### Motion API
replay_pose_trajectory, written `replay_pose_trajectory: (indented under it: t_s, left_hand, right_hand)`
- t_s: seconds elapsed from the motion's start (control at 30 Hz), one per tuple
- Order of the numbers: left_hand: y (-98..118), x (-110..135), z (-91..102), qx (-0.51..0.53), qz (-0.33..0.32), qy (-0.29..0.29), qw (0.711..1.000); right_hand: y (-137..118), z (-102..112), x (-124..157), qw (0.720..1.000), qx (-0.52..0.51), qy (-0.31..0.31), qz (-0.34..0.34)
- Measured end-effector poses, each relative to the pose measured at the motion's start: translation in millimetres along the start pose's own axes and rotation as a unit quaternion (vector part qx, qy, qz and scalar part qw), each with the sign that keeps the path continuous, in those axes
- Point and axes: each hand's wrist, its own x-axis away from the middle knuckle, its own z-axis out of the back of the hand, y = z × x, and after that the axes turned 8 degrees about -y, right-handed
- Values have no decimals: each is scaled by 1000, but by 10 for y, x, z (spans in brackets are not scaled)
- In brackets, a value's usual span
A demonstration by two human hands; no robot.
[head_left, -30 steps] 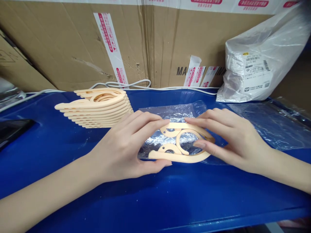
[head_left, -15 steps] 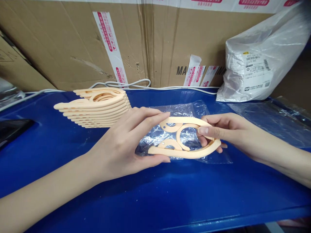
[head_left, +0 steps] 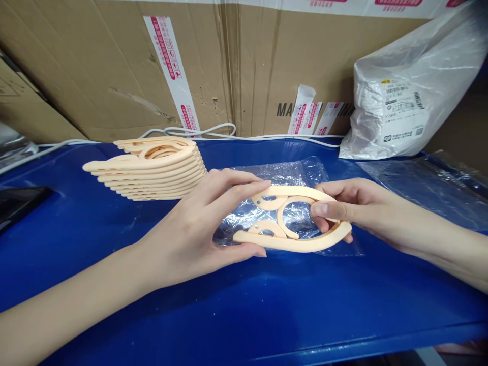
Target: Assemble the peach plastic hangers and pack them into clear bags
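Observation:
A peach-coloured folding plastic hanger (head_left: 301,243) is held just above the blue table (head_left: 244,305) between both hands. My left hand (head_left: 198,229) pinches its left end, thumb below and fingers on top. My right hand (head_left: 343,208) grips its right curved end, fingers closed around it. Under the hanger lies a clear plastic bag (head_left: 282,175), flat on the table. A stack of several identical folded hangers (head_left: 148,168) sits to the left, behind my left hand.
Large cardboard boxes (head_left: 229,66) with red-and-white tape stand along the back. A white plastic parcel with a label (head_left: 404,96) rests at the right. A white cable (head_left: 213,133) runs along the boxes. More clear plastic (head_left: 427,193) lies at the right; a dark object (head_left: 19,203) at the left edge.
My right hand has curled from lying flat over the hanger to gripping its right end. The hanger's right end has lifted slightly and shifted right. The left hand has kept its hold.

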Motion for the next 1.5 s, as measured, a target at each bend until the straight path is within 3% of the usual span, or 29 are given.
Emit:
replay_pose_trajectory:
  t_s: [0.33, 0.63, 0.77, 0.87, 0.97, 1.07, 1.27, 1.5]
  left_hand:
    - [-67, 14, -10, 3, -29, 4, 1000]
    - [-43, 20, -14, 49, -11, 5, 999]
    - [-28, 23, -20, 31, -4, 15, 999]
    - [-16, 27, -24, 11, 7, 31, 999]
    - [-5, 31, -35, 10, 6, 47, 999]
    - [9, 29, -53, 11, -6, 49, 999]
    - [28, -3, -71, 0, -19, 38, 999]
    - [22, -17, -58, 89, -14, 7, 996]
  right_hand:
    - [64, 20, 0, 995, -100, -20, 9]
    - [50, 11, 0, 995, -97, -13, -13]
    - [11, -3, 7, 999, -51, 3, -9]
    - [-1, -49, 31, 998, 7, 54, 21]
    - [36, -104, 68, 982, 119, 113, 89]
    - [75, -138, 97, 963, 201, 117, 138]
    - [20, -86, 49, 995, 56, 59, 62]
    - [-8, -42, 0, 999, -36, 27, 27]
